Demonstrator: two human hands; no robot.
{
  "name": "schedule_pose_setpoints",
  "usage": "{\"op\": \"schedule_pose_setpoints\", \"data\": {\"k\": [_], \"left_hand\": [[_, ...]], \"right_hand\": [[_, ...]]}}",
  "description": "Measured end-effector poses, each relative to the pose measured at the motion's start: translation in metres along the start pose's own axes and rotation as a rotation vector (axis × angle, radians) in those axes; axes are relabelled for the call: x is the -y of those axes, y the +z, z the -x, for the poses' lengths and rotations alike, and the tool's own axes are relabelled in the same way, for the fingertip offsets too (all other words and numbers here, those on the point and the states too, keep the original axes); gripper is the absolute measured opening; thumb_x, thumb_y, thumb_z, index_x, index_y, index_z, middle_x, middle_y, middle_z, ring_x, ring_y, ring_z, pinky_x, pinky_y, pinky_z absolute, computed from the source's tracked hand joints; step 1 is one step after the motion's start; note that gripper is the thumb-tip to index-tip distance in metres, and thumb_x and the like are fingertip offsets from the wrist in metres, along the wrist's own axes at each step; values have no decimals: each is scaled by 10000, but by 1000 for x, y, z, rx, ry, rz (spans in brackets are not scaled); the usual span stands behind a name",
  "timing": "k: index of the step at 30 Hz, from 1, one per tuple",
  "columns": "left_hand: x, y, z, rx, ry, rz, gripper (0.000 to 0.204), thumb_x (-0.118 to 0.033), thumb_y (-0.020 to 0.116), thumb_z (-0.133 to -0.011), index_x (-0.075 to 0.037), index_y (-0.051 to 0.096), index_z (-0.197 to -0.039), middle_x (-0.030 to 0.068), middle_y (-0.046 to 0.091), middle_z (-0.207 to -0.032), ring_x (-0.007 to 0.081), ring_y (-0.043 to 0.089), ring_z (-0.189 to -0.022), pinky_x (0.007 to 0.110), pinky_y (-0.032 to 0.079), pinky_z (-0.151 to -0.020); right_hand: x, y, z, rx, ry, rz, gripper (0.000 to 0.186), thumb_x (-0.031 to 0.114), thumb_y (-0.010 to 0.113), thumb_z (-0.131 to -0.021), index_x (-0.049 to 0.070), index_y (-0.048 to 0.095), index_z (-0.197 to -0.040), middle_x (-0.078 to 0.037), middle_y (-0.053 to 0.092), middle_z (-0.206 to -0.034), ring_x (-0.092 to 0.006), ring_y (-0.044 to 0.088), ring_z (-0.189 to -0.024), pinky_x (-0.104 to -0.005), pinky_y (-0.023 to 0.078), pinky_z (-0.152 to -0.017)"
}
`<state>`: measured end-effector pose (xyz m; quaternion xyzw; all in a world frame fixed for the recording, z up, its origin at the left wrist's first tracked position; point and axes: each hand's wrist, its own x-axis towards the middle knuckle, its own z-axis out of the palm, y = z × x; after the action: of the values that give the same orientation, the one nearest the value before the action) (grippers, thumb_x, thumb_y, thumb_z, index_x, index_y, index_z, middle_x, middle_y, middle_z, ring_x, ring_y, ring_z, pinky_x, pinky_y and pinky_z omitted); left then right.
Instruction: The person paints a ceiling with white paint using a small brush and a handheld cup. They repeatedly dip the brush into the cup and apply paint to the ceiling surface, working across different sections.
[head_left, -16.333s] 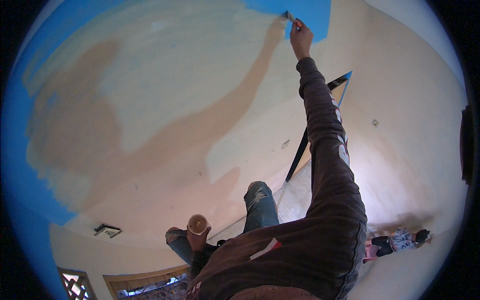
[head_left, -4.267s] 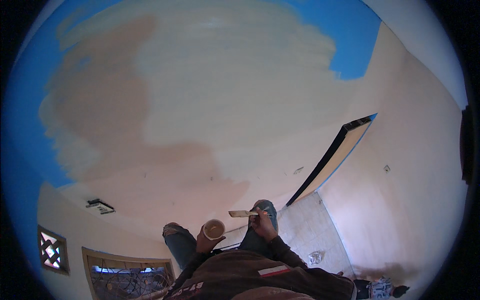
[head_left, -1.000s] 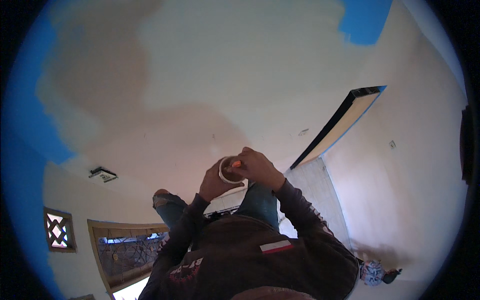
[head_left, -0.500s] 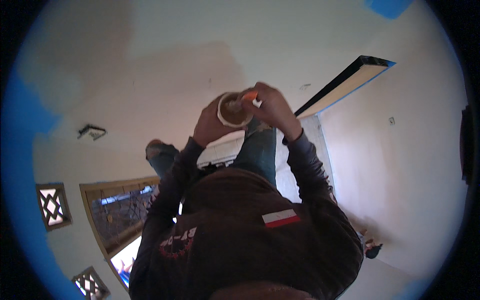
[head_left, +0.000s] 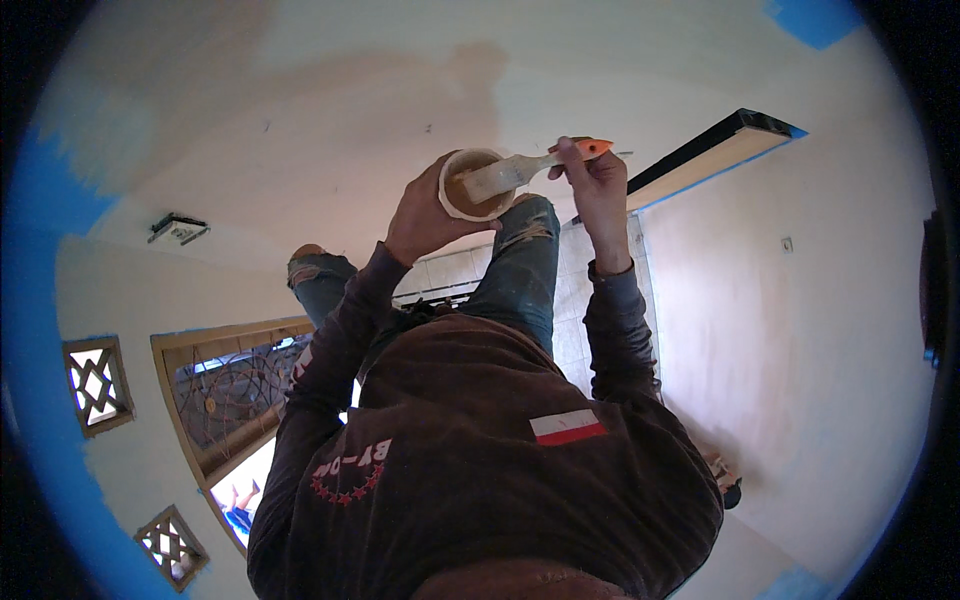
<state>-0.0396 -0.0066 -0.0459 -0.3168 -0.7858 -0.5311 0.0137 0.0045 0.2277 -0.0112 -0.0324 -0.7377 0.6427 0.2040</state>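
My left hand (head_left: pixel 420 215) is wrapped round a small round pot (head_left: pixel 447 197) with a pale rim, its mouth facing up toward me. Inside lies some light brown paint (head_left: pixel 457 196). With my right hand (head_left: pixel 597 190) I pinch the handle of a paintbrush (head_left: pixel 512 174), whose end is orange. The brush lies across the pot's mouth, its pale, coated bristles over the paint near the inner edge. Whether the bristles touch the paint I cannot tell.
A wall (head_left: pixel 350 110) with pale and darker patches is in front of me. On the right a dark-edged ledge (head_left: pixel 710 160) juts out, edged in blue. A wall box (head_left: pixel 180 229), a wooden-framed opening (head_left: pixel 235 400) and lattice vents (head_left: pixel 97 385) are on the left.
My right hand has moved right, away from the pot, drawing the brush partly out so its bristles and handle now show. My left hand still holds the pot.
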Motion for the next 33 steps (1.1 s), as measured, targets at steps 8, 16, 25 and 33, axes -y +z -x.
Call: {"op": "schedule_pose_setpoints", "data": {"k": [8,16,25,33], "left_hand": [[-2,-5,0,1,-23,17,907,-370,971,-594,-41,532,-1316,136,651,-1240,280,651,-1140,393,533,-975],[-4,-1,-1,37,-36,35,920,-368,969,-597,-25,523,-1324,144,660,-1227,277,658,-1134,390,535,-974],[-2,3,-5,49,-29,64,899,-381,964,-603,-24,540,-1311,143,676,-1211,282,669,-1117,391,537,-964],[-5,3,-5,77,-65,67,898,-386,966,-595,-23,549,-1303,138,679,-1209,276,670,-1116,389,535,-968]], "right_hand": [[-26,-12,4,-129,514,-405,234,297,646,-978,67,676,-952,22,560,-654,-45,453,-558,-190,297,-479],[-37,-10,9,-90,706,-679,218,306,642,-980,108,582,-912,53,479,-618,-54,461,-571,-205,302,-462],[-43,-8,12,-139,662,-625,412,495,660,-948,119,544,-827,0,533,-630,-76,453,-498,-213,325,-441],[-45,-2,15,-193,594,-512,498,592,585,-960,126,521,-795,7,506,-620,-74,444,-503,-230,328,-454]]}}
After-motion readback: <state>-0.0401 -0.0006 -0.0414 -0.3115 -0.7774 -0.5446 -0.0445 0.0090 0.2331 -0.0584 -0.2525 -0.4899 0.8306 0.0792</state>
